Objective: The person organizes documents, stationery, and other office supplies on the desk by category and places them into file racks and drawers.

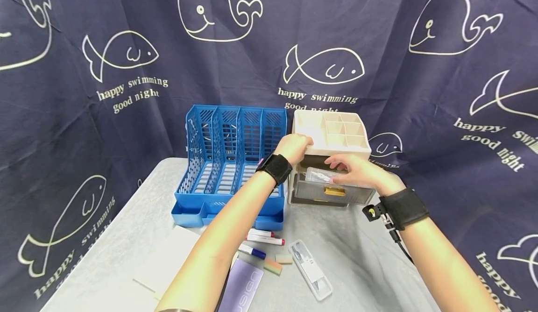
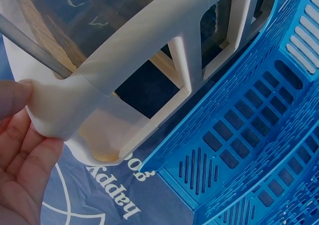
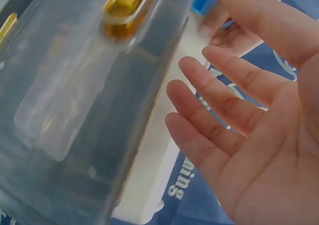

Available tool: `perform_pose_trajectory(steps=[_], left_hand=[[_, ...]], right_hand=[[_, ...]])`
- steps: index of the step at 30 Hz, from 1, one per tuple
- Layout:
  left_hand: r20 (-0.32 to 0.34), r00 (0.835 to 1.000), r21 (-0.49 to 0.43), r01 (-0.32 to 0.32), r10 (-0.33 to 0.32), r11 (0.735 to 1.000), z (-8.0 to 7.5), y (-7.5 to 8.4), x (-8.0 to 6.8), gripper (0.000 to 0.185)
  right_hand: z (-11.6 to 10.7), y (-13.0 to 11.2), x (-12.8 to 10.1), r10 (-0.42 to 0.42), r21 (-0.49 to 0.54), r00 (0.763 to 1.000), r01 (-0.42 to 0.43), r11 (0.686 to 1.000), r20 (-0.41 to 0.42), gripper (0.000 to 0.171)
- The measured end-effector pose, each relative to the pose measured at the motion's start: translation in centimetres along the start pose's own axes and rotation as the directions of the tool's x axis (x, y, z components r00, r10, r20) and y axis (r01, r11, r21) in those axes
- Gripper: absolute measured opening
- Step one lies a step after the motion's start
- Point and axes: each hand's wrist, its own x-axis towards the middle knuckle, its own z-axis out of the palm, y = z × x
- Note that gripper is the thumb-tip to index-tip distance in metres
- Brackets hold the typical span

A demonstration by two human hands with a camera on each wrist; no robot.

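Observation:
A white desktop drawer organizer [image 1: 336, 150] stands at the back, right of the centre. My left hand [image 1: 294, 147] grips its front left corner, thumb and fingers on either side of the white edge [image 2: 60, 105] in the left wrist view. Below, a smoky see-through drawer [image 1: 307, 190] with a gold handle [image 1: 334, 191] is pulled out. Inside it lies a clear plastic case [image 1: 318, 175], also visible through the drawer front in the right wrist view. My right hand [image 1: 357, 169] is over the drawer, fingers spread and relaxed, palm bare in the right wrist view [image 3: 264, 125].
Left of the organizer stands a blue file rack [image 1: 229, 200]. In front lie several markers [image 1: 265, 240], two small erasers [image 1: 273, 266], a clear cutlery-like case [image 1: 311, 270], a purple box [image 1: 241, 286] and white paper [image 1: 168, 256]. A dark printed curtain [image 1: 235, 69] hangs behind.

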Motion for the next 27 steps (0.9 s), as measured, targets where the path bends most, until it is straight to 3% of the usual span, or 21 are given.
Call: perform_pose_trajectory(steps=[6, 15, 27], left_hand=[[0.000, 1.000, -0.010, 0.002, -0.002, 1.000, 0.0, 0.0, 0.0, 0.029], [-0.007, 1.000, -0.009, 0.000, 0.000, 1.000, 0.0, -0.1, 0.0, 0.029], [0.002, 1.000, -0.015, -0.001, 0.001, 1.000, 0.0, 0.0, 0.0, 0.029]], right_hand=[[0.2, -2.0, -0.3, -0.018, -0.015, 1.000, 0.018, 1.000, 0.007, 0.043], [1.1, -4.1, -1.1, -0.150, -0.089, 0.989, 0.148, 0.985, -0.012, 0.041], [3.0, -5.6, -2.9, -0.172, -0.102, 0.985, 0.174, 0.979, 0.031, 0.043]])
